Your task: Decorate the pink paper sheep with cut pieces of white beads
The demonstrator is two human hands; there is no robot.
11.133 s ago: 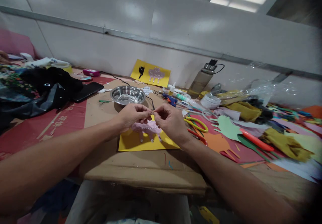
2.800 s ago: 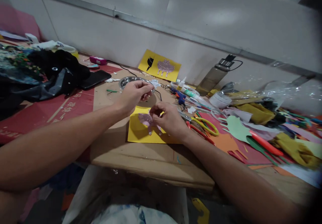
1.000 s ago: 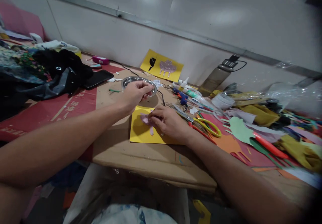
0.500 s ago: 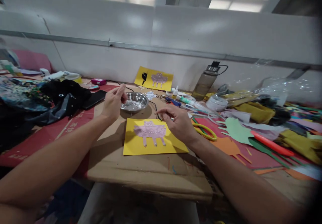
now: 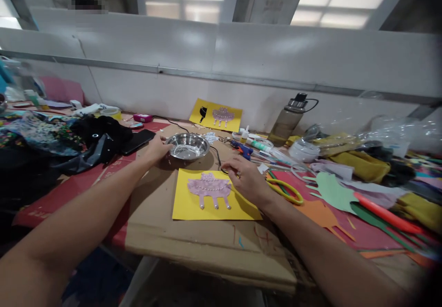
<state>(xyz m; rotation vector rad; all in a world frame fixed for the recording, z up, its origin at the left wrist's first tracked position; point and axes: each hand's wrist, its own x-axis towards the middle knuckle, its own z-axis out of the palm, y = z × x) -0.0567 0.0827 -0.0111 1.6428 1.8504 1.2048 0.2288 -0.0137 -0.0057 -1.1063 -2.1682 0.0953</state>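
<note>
A shiny metal bowl (image 5: 203, 149) with small clear or silvery bits in it sits on the cardboard. My left hand (image 5: 159, 148) is closed at its left rim, fingertips partly hidden behind the edge. In front lies a yellow card (image 5: 184, 208) bearing a pink animal-like cutout (image 5: 209, 188) trimmed with pearl-like beads. Over the card's upper right part, my right hand (image 5: 247, 180) is closed with fingers curled together; anything between them is too small to make out.
A second yellow card (image 5: 235, 120) leans against the wall. Right of it stand a glue bottle (image 5: 244, 134), a blue glue gun (image 5: 242, 150) and a drink bottle (image 5: 286, 120). Yellow-handled scissors (image 5: 288, 192) and felt cutouts (image 5: 333, 192) lie right; a phone (image 5: 138, 141) and black cloth (image 5: 100, 132) left.
My left hand has come down from above the bowl's left side to its rim. My right hand stays over the card, its fingers drawn in slightly. The view has tilted up a little.
</note>
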